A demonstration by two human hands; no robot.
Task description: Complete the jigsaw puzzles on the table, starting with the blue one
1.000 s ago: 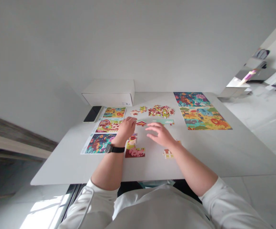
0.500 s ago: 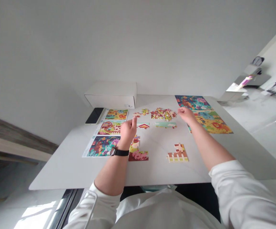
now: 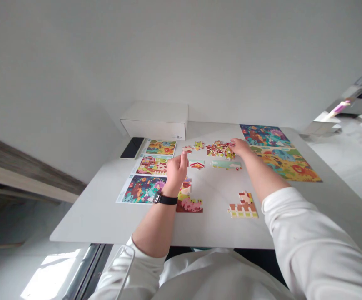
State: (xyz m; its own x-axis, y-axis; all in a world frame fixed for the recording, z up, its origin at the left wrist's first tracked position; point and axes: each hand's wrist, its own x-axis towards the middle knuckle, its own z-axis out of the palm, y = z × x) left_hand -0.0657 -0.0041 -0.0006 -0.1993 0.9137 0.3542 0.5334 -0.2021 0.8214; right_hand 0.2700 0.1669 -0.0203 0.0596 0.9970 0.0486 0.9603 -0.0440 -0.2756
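Observation:
My left hand (image 3: 177,170), with a dark watch on the wrist, is closed with one fingertip pointing up, just below a pinkish puzzle piece (image 3: 187,149); what its fingers hold, if anything, is hidden. My right hand (image 3: 240,147) has its fingers pinched at the right end of a heap of loose puzzle pieces (image 3: 218,150), on a reddish piece. Between the hands lie a joined red-roof section (image 3: 196,164) and a pale green strip (image 3: 226,164). Closer to me are a joined pig section (image 3: 191,204) and a fence corner (image 3: 243,210).
Three small picture sheets (image 3: 143,189) lie at the left, beside a phone (image 3: 132,148). Behind them a white box (image 3: 154,125) stands against the wall. Two larger colourful pictures (image 3: 288,162) cover the right part of the white table (image 3: 218,233).
My right hand has moved left onto the heap's right end. My left hand keeps its place beside the pieces. The whole view has shifted slightly.

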